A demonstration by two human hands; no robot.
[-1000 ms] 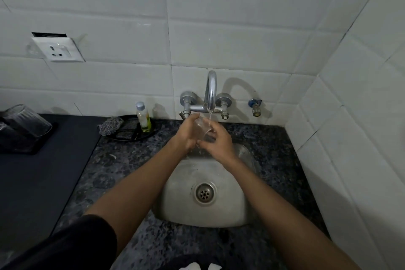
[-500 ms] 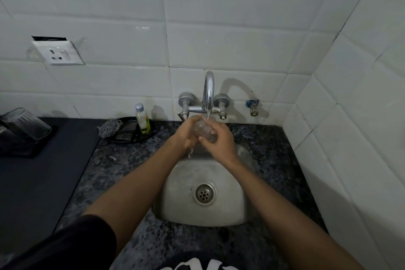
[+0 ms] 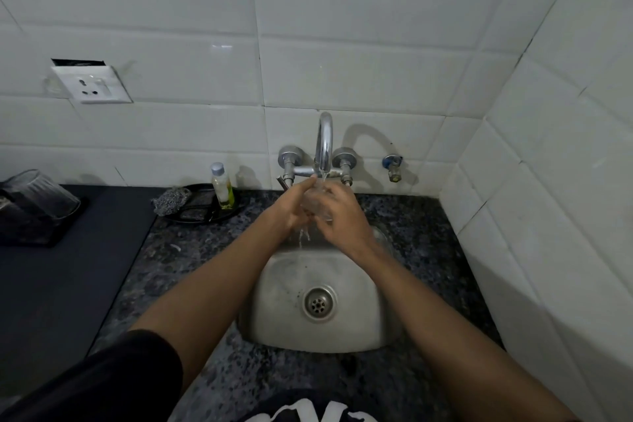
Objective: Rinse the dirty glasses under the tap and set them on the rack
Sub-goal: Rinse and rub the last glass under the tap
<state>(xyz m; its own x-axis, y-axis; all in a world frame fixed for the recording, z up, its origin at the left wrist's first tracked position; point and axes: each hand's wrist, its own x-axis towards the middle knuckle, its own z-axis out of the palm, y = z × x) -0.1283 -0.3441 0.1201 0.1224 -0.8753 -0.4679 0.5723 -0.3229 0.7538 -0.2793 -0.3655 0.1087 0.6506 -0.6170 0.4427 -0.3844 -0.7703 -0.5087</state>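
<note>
White tiled walls (image 3: 342,55) are filling the upper part of the view and running down the right side, with a white socket plate (image 3: 91,85) sitting on the left tiles. Below them a dark speckled stone counter (image 3: 191,250) is stretching across, and a flat black surface (image 3: 61,284) is lying along its left side. Set into the counter, a steel sink (image 3: 356,325) is lying open with a round drain (image 3: 319,302) in its floor; thin water is trickling into it. On the far left a dark rack (image 3: 24,226) is standing on the black surface, holding a clear ribbed glass tilted on its side (image 3: 42,190). Behind the sink a curved chrome tap (image 3: 324,144) is pouring a thin stream of water downward. Left of the tap a black dish (image 3: 198,207) is sitting on the counter, carrying a grey scrubber (image 3: 171,199) and a small bottle (image 3: 222,189) with yellow-green liquid low inside.

Over the back of the sink, right under the spout, a clear drinking glass (image 3: 317,202) is being held between both hands. The left hand (image 3: 291,205) is curling around its left side, fingers reaching up toward the spout. The right hand (image 3: 339,212) is grasping its right side, fingers wrapping over the top. Water is dripping from beneath the glass into the sink.
</note>
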